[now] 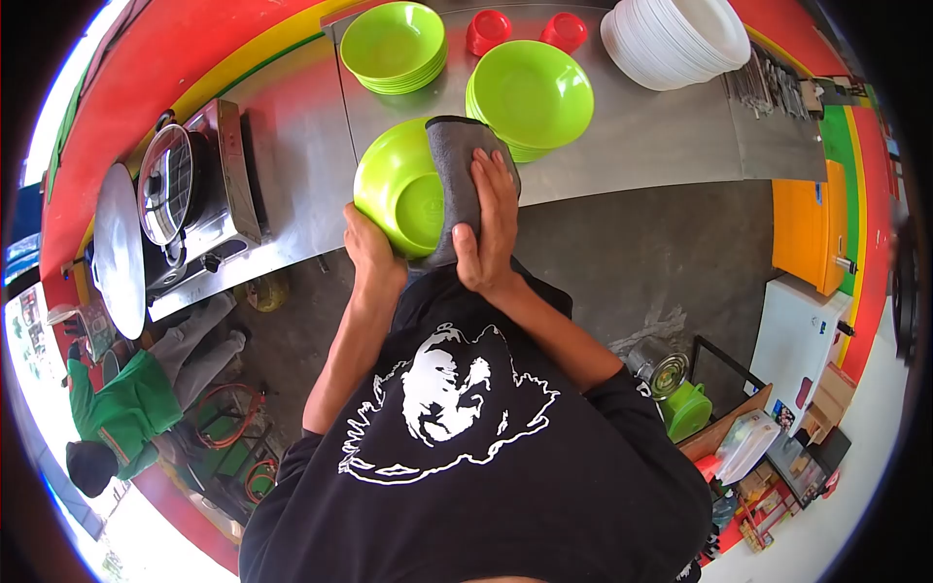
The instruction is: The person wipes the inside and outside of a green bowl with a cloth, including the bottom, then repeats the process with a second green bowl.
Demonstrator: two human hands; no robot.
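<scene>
Wiping is the step that appears to be in hand: just above the middle of the frame the left hand (367,245) grips the lower rim of a green bowl (400,189), fingers closed round its edge and tilting it so the hollow faces the camera, while the right hand (489,219) lies flat and clasped over a grey cloth (457,165) draped across the bowl's right side, pressing it against the rim. The bowl is held in the air over the near edge of the steel counter (641,136), not resting on it. Above it in the frame sit two stacks of green bowls, one in the top centre (394,44) and a second stack (533,95) just right of the held bowl; two small red cups (525,29) stand between them at the top, and a pile of white plates (675,39) fills the upper right. At the left a covered pot (167,185) sits on a stove (224,209), and a person in green (126,408) sits in the lower left. Judging from this, the next move calls for turning the bowl in the left hand so the cloth reaches the unwiped part, keeping a firm hold on the rim, since a smooth bowl could slip.
</scene>
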